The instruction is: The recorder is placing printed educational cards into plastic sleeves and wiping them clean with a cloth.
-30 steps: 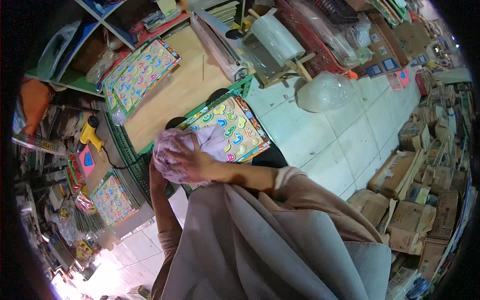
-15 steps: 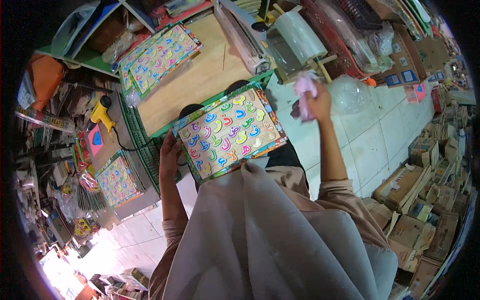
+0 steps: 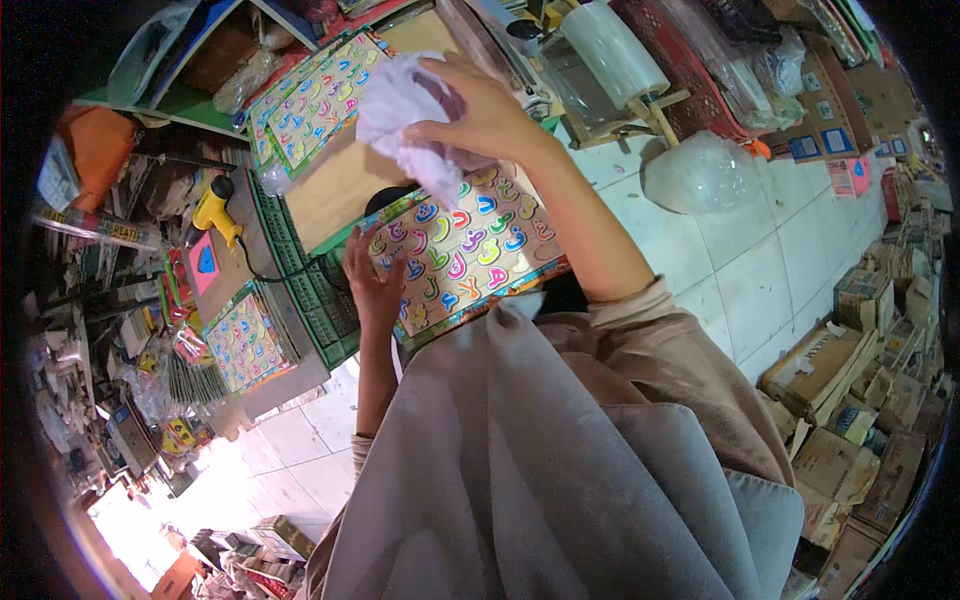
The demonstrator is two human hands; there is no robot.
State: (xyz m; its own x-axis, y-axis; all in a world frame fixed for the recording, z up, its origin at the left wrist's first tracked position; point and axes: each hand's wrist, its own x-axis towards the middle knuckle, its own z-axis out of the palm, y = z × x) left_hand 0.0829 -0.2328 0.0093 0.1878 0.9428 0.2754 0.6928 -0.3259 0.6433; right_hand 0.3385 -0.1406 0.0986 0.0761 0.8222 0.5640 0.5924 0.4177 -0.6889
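Observation:
A puzzle board [image 3: 466, 262] with colourful raised Arabic letters and a patterned border rests tilted on my lap. At its left edge is my left hand [image 3: 376, 285], fingers apart, over the board's border. My right hand [image 3: 485, 112] is closed on a crumpled pale lilac cloth [image 3: 402, 115], held above the board's upper edge. Cloth and right forearm hide part of the board's top and right side. Beyond, similar letter boards [image 3: 310, 108] lie overlapping on the wooden tabletop [image 3: 335, 195].
To the left, a yellow heat gun [image 3: 213, 212] with a black cord lies near a stack of letter boards [image 3: 245, 340]. A roll of clear plastic [image 3: 615, 55] stands at the back right, near a plastic-wrapped bundle [image 3: 703, 175] on the tiled floor. Cardboard boxes [image 3: 825, 370] line the right.
My right hand has swung left with the cloth, from beside the board to above its upper edge. My left hand's fingers have come up over the board's left edge and spread.

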